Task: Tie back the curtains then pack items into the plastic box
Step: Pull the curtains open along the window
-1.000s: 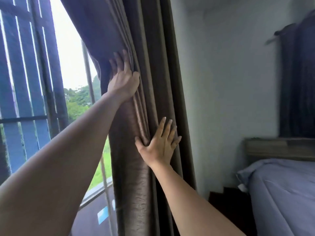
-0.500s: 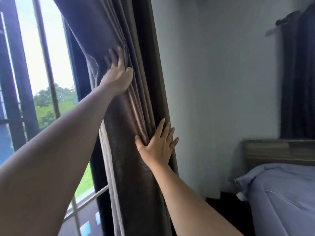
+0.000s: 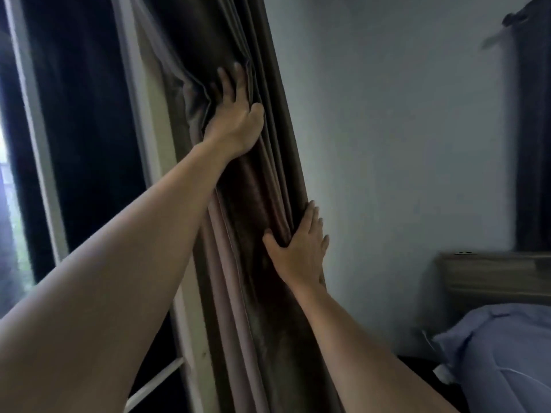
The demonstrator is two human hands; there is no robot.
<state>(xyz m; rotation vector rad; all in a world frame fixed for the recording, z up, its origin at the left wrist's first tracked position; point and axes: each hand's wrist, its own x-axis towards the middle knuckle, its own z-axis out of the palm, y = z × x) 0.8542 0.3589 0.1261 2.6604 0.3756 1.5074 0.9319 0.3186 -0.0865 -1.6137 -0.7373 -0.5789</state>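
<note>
Nearest, just toward five o'clock of centre: right hand (image 3: 301, 254) laid flat on the wall-side edge of the curtain (image 3: 268, 323), fingers straight, thumb splayed, closed round nothing. Higher, toward eleven o'clock: left hand (image 3: 235, 120) pushed into the pleats, fingers straight and sunk between folds, thumb bent against the cloth; pressing, with no fistful taken as far as can be seen. Gathered into one thick upright column from twelve to six o'clock, between window frame (image 3: 38, 150) and wall (image 3: 387, 144). Looks soft, thick and fairly heavy, with a slight sheen, so likely to slide and spread again if let go; best circled round the whole bundle near the right hand's height, not pinched by a single pleat. Farther off, at four o'clock, a bed (image 3: 507, 353) with bluish bedding below a wooden headboard (image 3: 492, 272); at two o'clock, a second curtain (image 3: 533, 144), dark.
</note>
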